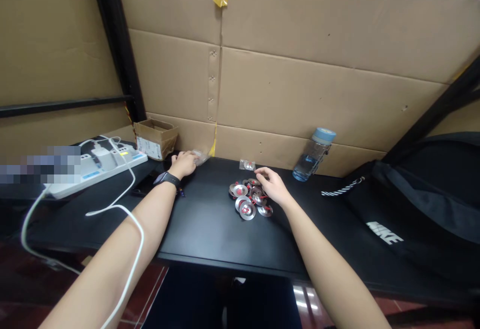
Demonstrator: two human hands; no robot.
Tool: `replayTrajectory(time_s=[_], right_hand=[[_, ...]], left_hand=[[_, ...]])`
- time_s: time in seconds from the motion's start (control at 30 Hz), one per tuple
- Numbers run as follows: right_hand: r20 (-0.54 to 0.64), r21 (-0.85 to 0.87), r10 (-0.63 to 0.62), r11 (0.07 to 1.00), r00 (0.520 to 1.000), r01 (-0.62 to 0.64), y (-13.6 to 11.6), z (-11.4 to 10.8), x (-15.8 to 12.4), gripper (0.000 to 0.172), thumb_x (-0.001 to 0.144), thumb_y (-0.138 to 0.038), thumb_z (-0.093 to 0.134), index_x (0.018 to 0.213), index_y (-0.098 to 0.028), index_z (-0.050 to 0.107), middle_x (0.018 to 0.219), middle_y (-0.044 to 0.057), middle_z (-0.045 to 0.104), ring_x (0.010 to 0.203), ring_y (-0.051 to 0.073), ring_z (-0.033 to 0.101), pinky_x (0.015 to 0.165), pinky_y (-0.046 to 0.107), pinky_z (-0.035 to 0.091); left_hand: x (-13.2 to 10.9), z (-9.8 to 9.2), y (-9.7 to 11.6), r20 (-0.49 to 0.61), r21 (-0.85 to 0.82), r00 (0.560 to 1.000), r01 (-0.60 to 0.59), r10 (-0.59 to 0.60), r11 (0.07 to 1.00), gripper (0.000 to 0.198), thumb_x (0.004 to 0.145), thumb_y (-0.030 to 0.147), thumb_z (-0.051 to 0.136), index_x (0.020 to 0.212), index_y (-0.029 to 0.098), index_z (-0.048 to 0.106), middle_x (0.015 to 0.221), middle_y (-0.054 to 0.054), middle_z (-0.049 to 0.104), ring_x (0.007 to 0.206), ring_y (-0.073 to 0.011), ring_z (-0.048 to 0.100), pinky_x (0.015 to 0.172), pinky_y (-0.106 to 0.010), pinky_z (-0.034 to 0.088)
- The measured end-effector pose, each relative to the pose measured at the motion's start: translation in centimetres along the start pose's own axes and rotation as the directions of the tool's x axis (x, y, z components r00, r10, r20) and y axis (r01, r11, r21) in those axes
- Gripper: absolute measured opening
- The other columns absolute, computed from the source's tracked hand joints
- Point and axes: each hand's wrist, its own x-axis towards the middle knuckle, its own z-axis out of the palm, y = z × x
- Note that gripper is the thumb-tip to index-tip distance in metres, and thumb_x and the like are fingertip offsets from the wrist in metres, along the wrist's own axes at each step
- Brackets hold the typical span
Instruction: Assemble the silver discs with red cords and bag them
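Several small metal finger cymbals with red cords lie in a loose pile on the black table. Just behind the pile sits a small clear packet with a shiny metal and red piece inside. My right hand is over the pile's right edge, fingers bent and drawn together, tips close to the packet's corner. What those fingers pinch, if anything, is too small to make out. At the back left, my left hand, with a dark watch on its wrist, reaches fingers outstretched onto clear plastic bags by the cardboard wall.
An open cardboard box stands behind my left hand. A white power strip with plugs lies at left, its white cable crossing my left forearm. To the right stand a blue-lidded water bottle and a black bag. Cardboard walls the back.
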Motion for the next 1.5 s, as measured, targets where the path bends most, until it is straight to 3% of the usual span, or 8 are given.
replayTrajectory(time_s=[0.1, 0.23, 0.5, 0.63, 0.9, 1.2, 1.33, 1.5], right_hand=[[-0.043, -0.209, -0.017, 0.978, 0.999, 0.008, 1.9, -0.8, 0.7, 0.029, 0.094, -0.039, 0.051, 0.103, -0.020, 0.071, 0.110, 0.009, 0.071, 0.100, 0.022, 0.066, 0.094, 0.036, 0.049], [-0.003, -0.393, 0.133, 0.911, 0.991, -0.123, 3.7, -1.9, 1.3, 0.040, 0.100, -0.043, 0.039, 0.112, -0.023, 0.071, 0.128, 0.008, 0.068, 0.121, 0.026, 0.059, 0.105, 0.042, 0.042], [0.277, -0.486, 0.189, 0.874, 0.942, -0.033, 1.9, -0.4, 2.0, 0.063, 0.100, -0.066, 0.017, 0.152, -0.039, 0.041, 0.163, 0.000, 0.035, 0.151, 0.033, 0.025, 0.117, 0.062, 0.017], [0.301, -0.541, 0.249, 0.839, 0.921, -0.050, 1.9, 0.5, 2.0, 0.067, 0.098, -0.070, 0.016, 0.154, -0.038, 0.039, 0.160, 0.002, 0.040, 0.151, 0.035, 0.026, 0.116, 0.064, 0.016], [0.210, -0.530, 0.213, 0.845, 0.954, -0.072, 2.2, 0.5, 2.1, 0.062, 0.099, -0.067, 0.023, 0.146, -0.037, 0.049, 0.152, 0.004, 0.051, 0.140, 0.035, 0.038, 0.110, 0.062, 0.025], [-0.056, -0.599, 0.226, 0.772, 0.973, -0.213, 3.9, -3.8, 1.8, 0.053, 0.104, -0.052, 0.021, 0.128, -0.027, 0.061, 0.129, 0.013, 0.068, 0.124, 0.036, 0.057, 0.102, 0.063, 0.034], [0.039, -0.556, 0.176, 0.822, 0.984, -0.125, 4.4, -4.1, 1.5, 0.045, 0.104, -0.041, 0.029, 0.140, -0.027, 0.053, 0.144, 0.011, 0.059, 0.132, 0.031, 0.053, 0.105, 0.050, 0.038], [0.138, -0.565, 0.193, 0.821, 0.971, -0.082, 4.0, -2.5, 1.7, 0.051, 0.104, -0.050, 0.027, 0.148, -0.031, 0.042, 0.142, 0.011, 0.061, 0.135, 0.034, 0.051, 0.105, 0.058, 0.032]], left_hand=[[0.0, -0.2, 0.2, -0.018, -0.006, 1.000, 0.014, -0.014, 1.000, 0.038, 0.084, 0.019, 0.057, 0.118, 0.028, 0.070, 0.137, -0.007, 0.059, 0.125, -0.0340, 0.045, 0.100, -0.049, 0.035], [0.1, -0.7, 0.5, -0.043, -0.009, 0.999, 0.029, -0.029, 1.000, 0.050, 0.079, 0.017, 0.054, 0.126, 0.030, 0.064, 0.142, -0.009, 0.056, 0.128, -0.0354, 0.043, 0.098, -0.051, 0.036], [-0.4, -2.6, 2.2, -0.145, 0.007, 0.987, 0.072, -0.070, 0.997, 0.060, 0.078, 0.013, 0.049, 0.136, 0.025, 0.052, 0.142, -0.013, 0.053, 0.128, -0.0343, 0.044, 0.099, -0.051, 0.036], [-0.7, -3.0, 2.8, -0.176, 0.008, 0.982, 0.077, -0.075, 0.997, 0.058, 0.078, 0.011, 0.048, 0.134, 0.025, 0.052, 0.141, -0.012, 0.052, 0.129, -0.0330, 0.043, 0.099, -0.049, 0.036], [-1.2, -3.4, 3.5, -0.229, -0.002, 0.970, 0.084, -0.082, 0.996, 0.056, 0.078, 0.009, 0.049, 0.132, 0.024, 0.053, 0.138, -0.012, 0.053, 0.128, -0.0326, 0.044, 0.098, -0.047, 0.035], [-1.9, -5.2, 5.1, -0.432, -0.046, 0.896, 0.094, -0.104, 0.995, 0.043, 0.085, 0.013, 0.047, 0.126, 0.021, 0.056, 0.135, -0.014, 0.054, 0.126, -0.0319, 0.046, 0.099, -0.045, 0.032], [-2.0, -5.3, 5.9, -0.439, -0.068, 0.896, 0.034, -0.060, 0.997, 0.041, 0.084, 0.011, 0.048, 0.123, 0.021, 0.058, 0.133, -0.013, 0.054, 0.125, -0.0325, 0.047, 0.098, -0.045, 0.031], [-2.3, -5.6, 7.0, -0.478, -0.054, 0.878, -0.059, 0.026, 0.997, 0.037, 0.083, 0.012, 0.052, 0.117, 0.022, 0.061, 0.131, -0.013, 0.056, 0.124, -0.0321, 0.048, 0.099, -0.045, 0.030]])
